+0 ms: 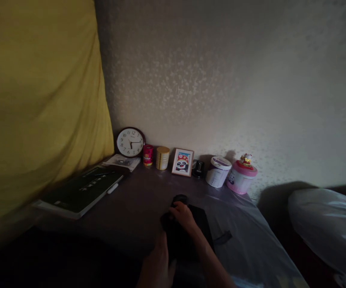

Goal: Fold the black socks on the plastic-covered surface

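Note:
A black, soft-looking bag-like item lies on the table in front of me; its exact kind is lost in the dark. My right hand is over its upper part, fingers curled in on a dark part of it. Just beyond those fingers a rounded black piece sticks up. Lower and to the left, my left hand is closed at the item's near left side, thumb apart from the fingers, which are dim and partly hidden. A short dark strap lies to the right of the item.
Along the wall stand a round clock, a red can, a yellow-lidded can, a framed panda picture, a small black object, a white tub and a pink tub topped by a figurine. A large dark-green book lies left.

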A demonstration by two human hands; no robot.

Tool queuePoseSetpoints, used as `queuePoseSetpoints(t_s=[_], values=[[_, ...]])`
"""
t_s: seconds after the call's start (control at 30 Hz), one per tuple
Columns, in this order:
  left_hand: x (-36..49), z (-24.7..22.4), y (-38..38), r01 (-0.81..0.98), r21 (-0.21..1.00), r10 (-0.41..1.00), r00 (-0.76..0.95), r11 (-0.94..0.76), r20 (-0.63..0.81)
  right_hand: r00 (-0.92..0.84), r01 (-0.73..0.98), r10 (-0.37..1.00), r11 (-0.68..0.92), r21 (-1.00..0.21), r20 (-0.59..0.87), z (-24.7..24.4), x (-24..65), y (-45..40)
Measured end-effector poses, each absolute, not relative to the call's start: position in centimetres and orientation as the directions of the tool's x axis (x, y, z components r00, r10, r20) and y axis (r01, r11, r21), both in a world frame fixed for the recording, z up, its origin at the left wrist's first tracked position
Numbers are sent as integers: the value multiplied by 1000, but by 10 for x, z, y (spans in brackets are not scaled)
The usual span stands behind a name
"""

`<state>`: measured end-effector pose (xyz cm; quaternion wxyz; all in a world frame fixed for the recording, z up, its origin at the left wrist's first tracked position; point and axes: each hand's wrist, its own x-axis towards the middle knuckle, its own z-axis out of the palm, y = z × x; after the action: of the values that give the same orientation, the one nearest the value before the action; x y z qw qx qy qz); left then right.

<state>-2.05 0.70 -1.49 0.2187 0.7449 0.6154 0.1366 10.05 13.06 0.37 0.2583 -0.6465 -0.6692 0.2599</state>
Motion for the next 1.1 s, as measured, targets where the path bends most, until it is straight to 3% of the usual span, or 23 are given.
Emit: queuePoseSetpoints(t_s=[0.07, 0.17, 0.27, 0.43, 0.6, 0.83, 1.1], values=[[-22, -14, 6, 872, 461, 987, 151, -162, 61, -92, 702, 996, 74, -709, 14, 6, 100, 128], [-16, -16, 8, 853, 427, 951, 242, -302, 190, -177, 679, 982, 166, -715, 60, 9, 98, 122], [-7, -18, 13, 829, 404, 923, 349, -386, 164, -241, 686, 964, 252, -682, 113, 14, 97, 113], [2, -29, 20, 867, 387, 944, 329, -314, 28, -387, 714, 894, 446, -540, 226, 16, 101, 97], [5, -36, 24, 873, 399, 959, 267, -281, 91, -515, 685, 795, 607, -403, 322, 8, 113, 108], [2, -14, 22, 869, 441, 946, 302, -223, -117, -430, 816, 868, 491, -305, 248, -1, 123, 167], [1, -25, 20, 833, 506, 957, 285, -224, -45, -150, 926, 954, 227, -302, 259, -6, 143, 189]])
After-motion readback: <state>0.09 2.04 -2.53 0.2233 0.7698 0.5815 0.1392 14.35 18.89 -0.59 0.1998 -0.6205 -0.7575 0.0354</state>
